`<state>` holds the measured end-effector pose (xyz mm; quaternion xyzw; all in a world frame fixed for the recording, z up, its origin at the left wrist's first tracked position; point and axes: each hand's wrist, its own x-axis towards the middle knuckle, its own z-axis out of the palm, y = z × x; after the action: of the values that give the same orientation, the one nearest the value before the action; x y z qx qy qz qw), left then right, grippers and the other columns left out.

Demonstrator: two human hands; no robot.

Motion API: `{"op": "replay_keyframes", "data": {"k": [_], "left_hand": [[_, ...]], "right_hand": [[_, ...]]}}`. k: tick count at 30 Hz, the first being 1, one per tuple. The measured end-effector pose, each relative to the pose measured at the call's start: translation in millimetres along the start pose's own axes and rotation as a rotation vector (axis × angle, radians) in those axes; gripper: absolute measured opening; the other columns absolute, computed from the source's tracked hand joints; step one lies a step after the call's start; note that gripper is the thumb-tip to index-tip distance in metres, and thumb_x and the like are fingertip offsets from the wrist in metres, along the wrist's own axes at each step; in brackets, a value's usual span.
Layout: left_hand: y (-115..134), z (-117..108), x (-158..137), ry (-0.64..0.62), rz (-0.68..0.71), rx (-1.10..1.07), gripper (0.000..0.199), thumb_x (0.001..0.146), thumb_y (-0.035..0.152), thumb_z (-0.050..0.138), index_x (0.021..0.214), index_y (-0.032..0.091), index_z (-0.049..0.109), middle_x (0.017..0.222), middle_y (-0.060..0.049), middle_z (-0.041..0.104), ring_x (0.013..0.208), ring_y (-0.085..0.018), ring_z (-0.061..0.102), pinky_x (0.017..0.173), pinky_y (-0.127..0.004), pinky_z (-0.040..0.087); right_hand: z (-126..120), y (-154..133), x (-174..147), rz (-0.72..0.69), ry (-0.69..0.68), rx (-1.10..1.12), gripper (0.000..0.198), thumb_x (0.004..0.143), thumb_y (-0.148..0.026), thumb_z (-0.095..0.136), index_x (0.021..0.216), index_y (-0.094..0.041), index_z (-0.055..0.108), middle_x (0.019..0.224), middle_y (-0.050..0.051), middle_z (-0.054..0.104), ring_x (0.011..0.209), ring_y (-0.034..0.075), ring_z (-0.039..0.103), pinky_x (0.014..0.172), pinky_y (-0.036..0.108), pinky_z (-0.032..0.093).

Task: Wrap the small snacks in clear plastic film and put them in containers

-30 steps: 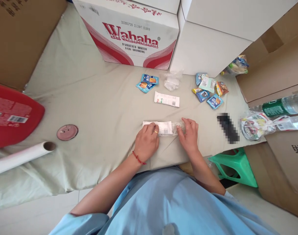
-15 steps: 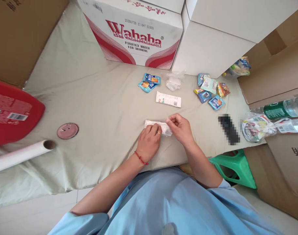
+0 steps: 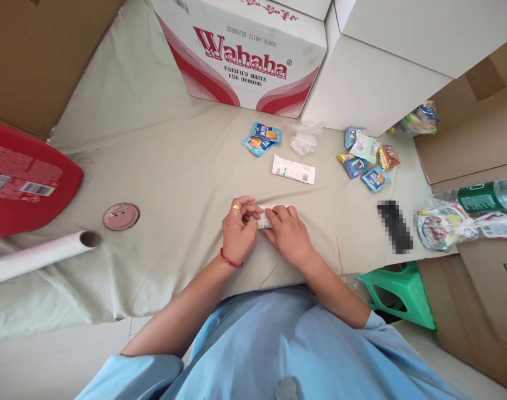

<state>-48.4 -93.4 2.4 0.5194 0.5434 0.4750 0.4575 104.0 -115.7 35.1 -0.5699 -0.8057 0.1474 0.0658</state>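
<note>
A small white packet (image 3: 264, 221) lies on the cloth in front of me, its ends covered by my fingers; it looks like the wrapped bar (image 3: 294, 169) lying just beyond. My left hand (image 3: 239, 228), with a ring and a red string bracelet, is closed on the packet's left end, fingers curled over it. On the other end my right hand (image 3: 290, 234) grips it, thumb near me and fingers across the top. Past the bar are blue snack sachets (image 3: 261, 139) and a crumpled clear plastic bag (image 3: 304, 140).
Several snack packs (image 3: 365, 153) and a pixelated dark object (image 3: 395, 226) lie to the right, near plastic bottles (image 3: 482, 197). A Wahaha carton (image 3: 245, 66) stands behind. Leftward are a round pink badge (image 3: 121, 216), a white roll (image 3: 40, 257) and a red container (image 3: 28, 178).
My right hand has come down over the packet's right end. The left hand has turned and shifted left, its fingers now curled at the packet's left end. The view has shifted slightly.
</note>
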Motion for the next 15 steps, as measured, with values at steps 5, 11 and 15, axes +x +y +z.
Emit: {"op": "replay_keyframes", "data": {"k": [5,11,15], "left_hand": [[-4.1,-4.7,11.4,0.208,-0.019,-0.272,0.035,0.074,0.018,0.060,0.108,0.023,0.055,0.096,-0.001,0.067,0.079,-0.013,0.060,0.071,-0.024,0.051],[7.9,-8.2,10.7,-0.190,-0.201,-0.404,0.043,0.087,0.050,0.070,0.120,0.022,0.064,0.115,-0.008,0.070,0.063,-0.009,0.051,0.048,-0.021,0.037],[11.7,-1.9,7.0,-0.418,-0.238,-0.382,0.052,0.077,0.050,0.085,0.113,0.016,0.068,0.103,-0.008,0.076,0.085,-0.019,0.069,0.078,-0.031,0.056]], "right_hand": [[-2.5,10.8,8.2,0.038,0.157,0.143,0.026,0.104,-0.027,0.054,0.120,-0.021,0.072,0.114,0.014,0.069,0.104,0.029,0.057,0.093,0.044,0.050],[-18.8,30.8,3.5,0.264,0.301,1.019,0.032,0.100,-0.050,0.059,0.098,-0.022,0.074,0.088,0.004,0.070,0.081,0.020,0.064,0.076,0.033,0.053],[-8.6,29.8,2.2,0.433,0.126,1.454,0.041,0.083,-0.061,0.076,0.093,-0.021,0.072,0.077,0.000,0.070,0.070,0.018,0.063,0.067,0.030,0.054]]}}
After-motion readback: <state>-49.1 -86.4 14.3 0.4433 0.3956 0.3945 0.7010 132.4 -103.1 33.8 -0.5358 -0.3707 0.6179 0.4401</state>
